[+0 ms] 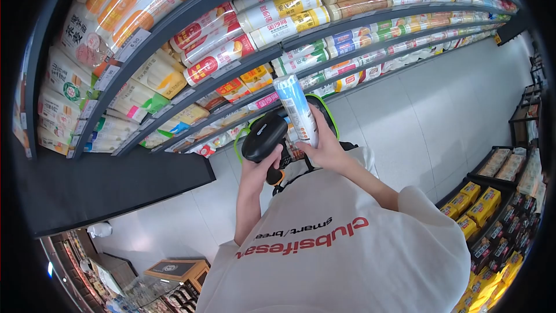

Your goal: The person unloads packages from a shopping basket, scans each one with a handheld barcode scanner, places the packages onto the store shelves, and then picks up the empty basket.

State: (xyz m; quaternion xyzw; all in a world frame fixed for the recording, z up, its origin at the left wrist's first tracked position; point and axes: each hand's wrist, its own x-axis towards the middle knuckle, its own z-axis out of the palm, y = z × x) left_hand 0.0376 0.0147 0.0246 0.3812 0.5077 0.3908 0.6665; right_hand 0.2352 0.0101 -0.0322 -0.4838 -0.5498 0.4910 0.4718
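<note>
Two items held: left grip (256,173) wrapped round black handheld device (264,138); right grip (325,144) grasping blue-white pack (296,109), right of device; shelves (202,1) beyond device.

A black handheld device (264,138) tilts beside a blue-white package (297,111).

A pale, short-sleeved shirt (347,266) bears red and black lettering (304,240).

Head-worn view, forward and down
</note>
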